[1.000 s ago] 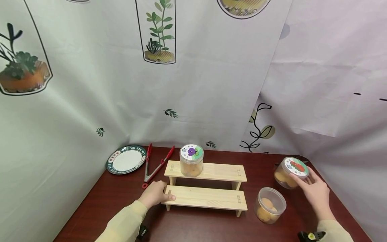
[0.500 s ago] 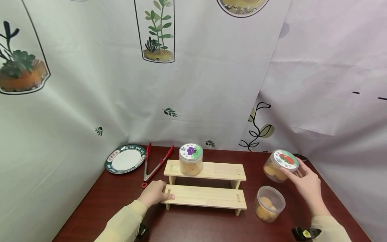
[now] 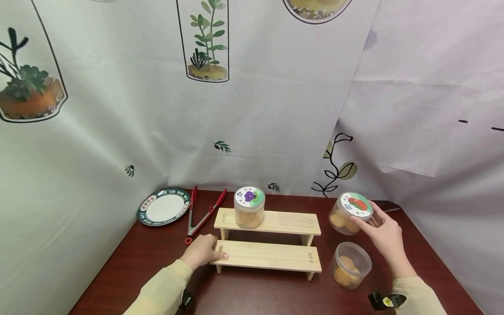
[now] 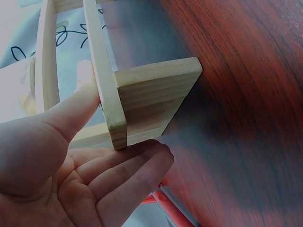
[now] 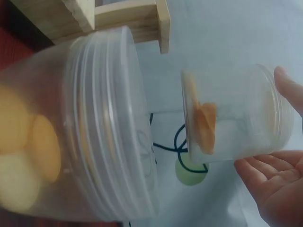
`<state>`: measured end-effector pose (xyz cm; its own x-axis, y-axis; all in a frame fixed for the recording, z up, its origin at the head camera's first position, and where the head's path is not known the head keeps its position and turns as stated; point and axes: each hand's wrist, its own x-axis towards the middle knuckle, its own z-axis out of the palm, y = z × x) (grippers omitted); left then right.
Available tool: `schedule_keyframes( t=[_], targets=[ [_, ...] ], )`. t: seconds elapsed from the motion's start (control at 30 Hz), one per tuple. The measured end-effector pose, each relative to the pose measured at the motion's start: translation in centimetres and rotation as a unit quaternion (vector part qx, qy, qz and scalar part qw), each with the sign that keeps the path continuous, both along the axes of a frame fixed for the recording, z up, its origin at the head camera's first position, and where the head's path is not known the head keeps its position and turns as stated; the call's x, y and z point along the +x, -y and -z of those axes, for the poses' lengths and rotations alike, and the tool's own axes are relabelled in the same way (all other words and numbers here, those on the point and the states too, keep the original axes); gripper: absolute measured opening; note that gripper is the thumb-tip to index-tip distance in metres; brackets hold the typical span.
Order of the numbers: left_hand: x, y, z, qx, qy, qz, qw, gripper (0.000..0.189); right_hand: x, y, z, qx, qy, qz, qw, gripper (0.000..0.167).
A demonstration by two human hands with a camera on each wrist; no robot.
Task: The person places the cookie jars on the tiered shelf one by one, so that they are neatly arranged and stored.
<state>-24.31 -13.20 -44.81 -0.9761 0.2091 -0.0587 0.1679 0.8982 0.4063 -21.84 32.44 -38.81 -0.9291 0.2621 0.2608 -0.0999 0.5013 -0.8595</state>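
Observation:
In the head view my right hand [image 3: 383,229] holds a clear plastic jar [image 3: 348,214] by its lid, which has a tomato picture on it. Round yellow-brown cookies lie inside this jar, which is raised and tilted. Just in front of it stands a lidless jar [image 3: 350,266] with several cookies; the right wrist view shows its ridged rim [image 5: 113,127] up close. My left hand [image 3: 201,252] grips the left end of the low wooden step [image 3: 267,257]. The left wrist view has the thumb [image 4: 85,94] on the board's top and the fingers around its end.
A lidded jar with a purple flower label [image 3: 249,209] stands on the higher wooden step [image 3: 291,222]. Red-handled tongs [image 3: 198,223] and a green-rimmed plate [image 3: 157,223] are at the back left of the dark red table [image 3: 244,297]. Patterned cloth [image 3: 275,109] hangs behind.
My right hand has carried the tomato-label jar leftward, from the right side of the table to behind the lidless jar. The left hand keeps its place on the low step.

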Motion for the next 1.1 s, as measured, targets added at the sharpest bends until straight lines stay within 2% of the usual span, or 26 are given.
schedule_keyframes(
  t=[0.4, 0.63, 0.77, 1.1],
  targets=[
    [0.0, 0.0, -0.2, 0.0, 0.002, -0.001, 1.0, 0.043, -0.1, 2.1, 0.0, 0.016, 0.003, -0.024, 0.9996, 0.079],
    [0.3, -0.1, -0.5, 0.002, -0.02, 0.01, 0.9998, 0.041, -0.3, 3.3, -0.2, 0.033, 0.003, -0.044, 0.9985, 0.079],
    [0.4, -0.2, -0.4, 0.005, -0.017, 0.01, 0.9998, 0.041, -0.3, 3.9, -0.4, 0.042, 0.009, -0.048, 0.9979, 0.08],
    [0.1, -0.1, -0.2, 0.003, -0.016, 0.012, 0.9998, 0.041, -0.8, 5.1, -0.1, 0.022, 0.007, -0.062, 0.9978, 0.08]
  ],
)
